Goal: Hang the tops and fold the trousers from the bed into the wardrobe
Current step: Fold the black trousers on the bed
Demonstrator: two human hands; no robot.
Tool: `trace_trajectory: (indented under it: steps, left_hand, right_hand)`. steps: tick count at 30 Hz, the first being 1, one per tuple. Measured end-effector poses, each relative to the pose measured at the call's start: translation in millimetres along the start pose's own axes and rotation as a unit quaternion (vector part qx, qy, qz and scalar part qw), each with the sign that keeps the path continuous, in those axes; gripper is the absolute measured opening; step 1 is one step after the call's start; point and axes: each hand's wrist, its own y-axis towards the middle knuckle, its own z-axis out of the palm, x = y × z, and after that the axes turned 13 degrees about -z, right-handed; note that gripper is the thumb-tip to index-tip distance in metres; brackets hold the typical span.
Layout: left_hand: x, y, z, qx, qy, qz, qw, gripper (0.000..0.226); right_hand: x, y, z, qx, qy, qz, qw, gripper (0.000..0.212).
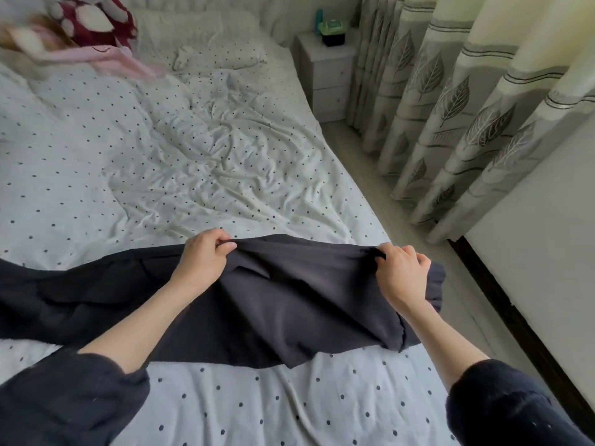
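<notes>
Rumpled dotted bedding covers the bed (96,175), with leaf-patterned curtains (467,107) and a white nightstand (325,75) along its right side. From the head view, dark trousers (273,300) lie across the near part of the bed, one end trailing off to the left. The left hand (206,252) pinches the far edge of the cloth; the right hand (402,272) grips the end near the bed's right edge, fingers curled into the fabric. A pink garment (106,59) waits by the pillows. Likely risks: the lifted edge sags between the hands, so a fold could land crooked, and the right end, close to the mattress edge, could slide toward the floor if the grip loosens.
</notes>
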Motion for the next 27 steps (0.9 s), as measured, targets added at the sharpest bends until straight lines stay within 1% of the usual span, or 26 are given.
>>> trace_trajectory:
  steps: [3, 8, 11, 13, 14, 16, 19, 21, 22, 24, 26, 27]
  left_hand:
    - [-1.6, 35.5, 13.7, 0.023, 0.028, -0.019, 0.999, 0.015]
    - [9.0, 75.0, 48.9, 0.004, 0.063, -0.038, 0.997, 0.016]
    - [21.6, 86.3, 63.9, 0.049, 0.136, -0.058, 0.988, 0.020]
    - [28.1, 87.1, 64.2, 0.074, 0.137, -0.073, 0.985, 0.023]
    - [28.8, 84.8, 62.0, 0.075, 0.138, -0.070, 0.985, 0.026]
    - [31.0, 75.8, 51.8, 0.062, 0.171, -0.034, 0.983, 0.032]
    - [42.9, 46.8, 37.7, -0.015, 0.214, 0.067, 0.974, 0.037]
    - [62.1, 18.4, 29.8, -0.073, 0.242, 0.111, 0.961, 0.047]
    - [73.5, 4.6, 28.2, -0.094, 0.255, 0.120, 0.955, 0.053]
    - [98.8, -22.3, 24.8, -0.111, 0.284, 0.113, 0.946, 0.067]
    - [124.7, -46.9, 19.3, -0.122, 0.304, 0.081, 0.941, 0.078]
    - [135.1, -55.0, 18.2, -0.124, 0.307, 0.063, 0.941, 0.081]
  right_hand:
    - [-2.1, 22.9, 16.7, 0.030, 0.024, 0.016, 0.999, 0.023]
    - [-10.3, 59.2, 51.9, 0.046, 0.016, 0.024, 0.998, 0.024]
    - [-4.4, 71.8, 69.4, 0.101, 0.067, 0.081, 0.989, 0.032]
    - [12.2, 72.0, 70.7, 0.128, 0.101, 0.089, 0.983, 0.042]
    - [23.6, 69.9, 67.8, 0.131, 0.113, 0.073, 0.982, 0.046]
    - [54.9, 62.8, 57.1, 0.135, 0.128, 0.006, 0.983, 0.051]
    - [106.0, 41.6, 51.6, 0.129, 0.129, -0.130, 0.975, 0.054]
    - [137.9, 20.7, 57.1, 0.123, 0.106, -0.209, 0.964, 0.055]
    - [149.4, 10.0, 62.4, 0.131, 0.092, -0.229, 0.960, 0.054]
    - [170.4, -9.2, 69.7, 0.156, 0.088, -0.234, 0.956, 0.051]
    - [185.9, -25.3, 75.5, 0.162, 0.098, -0.231, 0.954, 0.051]
    - [188.7, -29.2, 76.4, 0.148, 0.109, -0.228, 0.956, 0.051]
